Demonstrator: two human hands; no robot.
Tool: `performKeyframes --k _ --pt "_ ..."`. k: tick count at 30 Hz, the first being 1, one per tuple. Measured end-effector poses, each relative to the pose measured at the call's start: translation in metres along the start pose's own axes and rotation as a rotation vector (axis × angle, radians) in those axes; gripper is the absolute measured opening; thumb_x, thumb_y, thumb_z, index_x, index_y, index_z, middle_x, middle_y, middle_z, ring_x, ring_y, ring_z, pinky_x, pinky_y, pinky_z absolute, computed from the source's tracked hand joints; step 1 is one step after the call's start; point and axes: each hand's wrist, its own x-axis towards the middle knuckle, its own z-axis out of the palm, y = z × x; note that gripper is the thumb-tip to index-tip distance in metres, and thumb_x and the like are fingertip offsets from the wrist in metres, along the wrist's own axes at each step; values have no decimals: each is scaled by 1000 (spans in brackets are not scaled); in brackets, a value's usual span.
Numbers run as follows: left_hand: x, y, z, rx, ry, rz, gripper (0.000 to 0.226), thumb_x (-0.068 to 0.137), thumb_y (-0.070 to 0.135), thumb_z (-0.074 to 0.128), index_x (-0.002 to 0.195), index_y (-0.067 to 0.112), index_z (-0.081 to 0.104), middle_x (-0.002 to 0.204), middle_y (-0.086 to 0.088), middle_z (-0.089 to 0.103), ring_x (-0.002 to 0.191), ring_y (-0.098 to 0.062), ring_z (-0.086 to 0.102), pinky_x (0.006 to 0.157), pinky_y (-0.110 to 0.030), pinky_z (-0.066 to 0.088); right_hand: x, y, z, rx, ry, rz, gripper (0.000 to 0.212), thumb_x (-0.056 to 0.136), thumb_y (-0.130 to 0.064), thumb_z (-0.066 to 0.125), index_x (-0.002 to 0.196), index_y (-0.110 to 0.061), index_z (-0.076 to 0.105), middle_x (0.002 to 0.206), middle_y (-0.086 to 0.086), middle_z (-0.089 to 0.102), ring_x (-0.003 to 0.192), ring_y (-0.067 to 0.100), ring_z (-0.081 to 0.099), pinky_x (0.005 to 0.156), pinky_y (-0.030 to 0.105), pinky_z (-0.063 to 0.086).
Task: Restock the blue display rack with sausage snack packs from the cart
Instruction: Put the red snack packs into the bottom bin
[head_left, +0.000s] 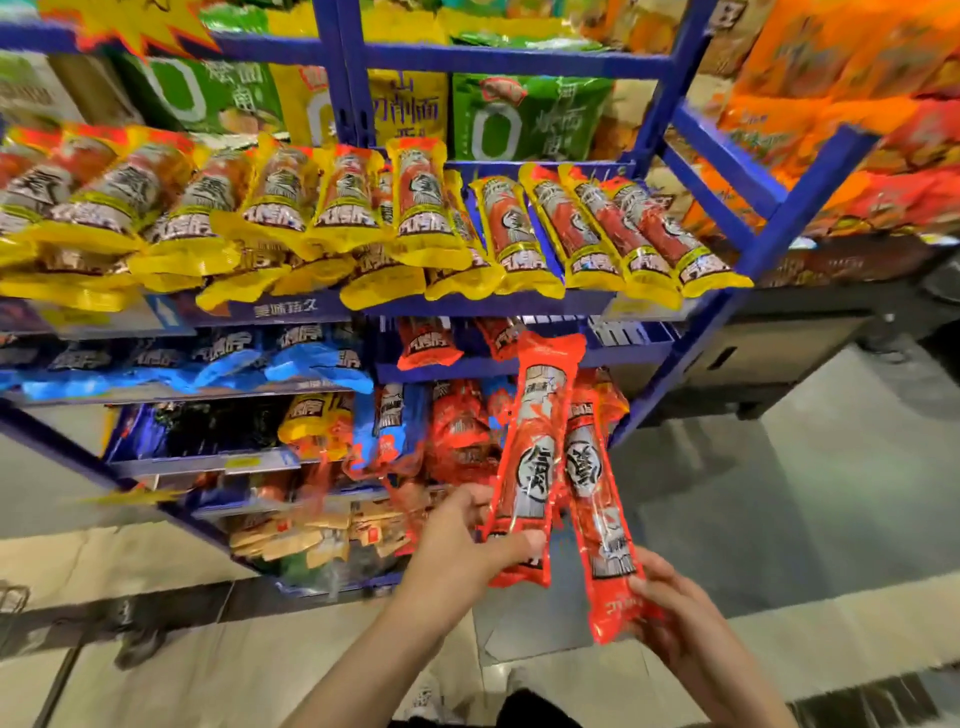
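My left hand (467, 540) grips the lower end of a long red sausage pack (535, 452), which points up toward the blue display rack (769, 218). Its top end reaches the second shelf, where a few red packs (428, 340) lie. My right hand (680, 613) holds the bottom of a second red sausage pack (597, 509), just right of the first and lower. Yellow sausage packs (415, 208) fill the shelf above in a row. Blue sausage packs (291, 358) lie on the left part of the second shelf. No cart is in view.
Large green and yellow bags (514, 119) stand on the upper shelf. Orange snack bags (841, 104) crowd a rack at right. Mixed red, blue and yellow packs (395, 431) fill lower shelves, with tan packets (311, 535) at the bottom. The tiled floor (779, 493) is open at right.
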Motion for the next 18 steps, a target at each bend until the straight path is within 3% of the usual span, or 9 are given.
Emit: performKeyframes --k 2,5,8,13,18 --pt "12 6 14 -6 9 27 44 62 12 81 99 9 57 78 6 71 66 -3 66 62 -24 54 3 -14 -13 28 15 7 38 70 -13 70 106 -5 63 75 7 70 56 11 65 49 20 52" --pt "30 12 37 -10 44 32 36 69 0 79 93 10 54 79 3 69 59 3 63 54 -15 50 9 -32 -34 -38 -19 -3 58 49 -25 84 101 -9 66 80 7 71 62 12 67 52 19 53" --pt "44 14 60 -29 69 22 31 74 -5 73 96 6 54 80 -3 65 52 4 60 48 -14 47 18 -50 -51 -81 -51 -10 60 50 -24 76 107 -6 66 89 11 69 69 16 66 59 22 54" --pt "67 25 88 -97 131 40 25 78 -5 69 96 1 53 47 9 63 39 2 57 38 -11 41 25 -68 -68 -153 -71 -24 67 50 -36 84 108 -9 67 80 9 57 64 14 43 54 24 34" --pt "91 41 95 -137 288 69 21 73 11 78 86 8 62 71 0 67 51 -1 61 48 -16 48 25 -76 -80 -92 -114 21 34 76 -3 56 109 2 60 67 7 59 48 6 51 42 14 40"
